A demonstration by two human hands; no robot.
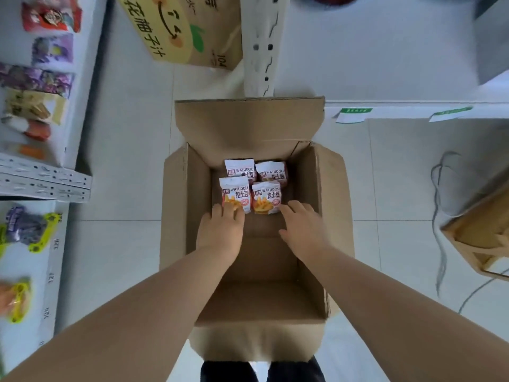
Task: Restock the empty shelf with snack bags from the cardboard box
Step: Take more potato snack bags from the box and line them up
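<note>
Four snack bags (252,186) lie two by two, flat at the far end of the cardboard box (198,205).

- Left hand (220,230): fingers relaxed, tips resting on the lower edge of the near-left bag (234,190); no grip yet.
- Right hand (303,230): fingers loose and apart, tips just beside the near-right bag (266,197), holding nothing.
- Shelf (413,111), right, with green labels (354,114): no bags on the part in view.

Status, judged: pickup starting; all four bags left to shelve.

4 snack bags (252,186) in cardboard box (334,188) far end, stocked shelves (80,86) left
</note>
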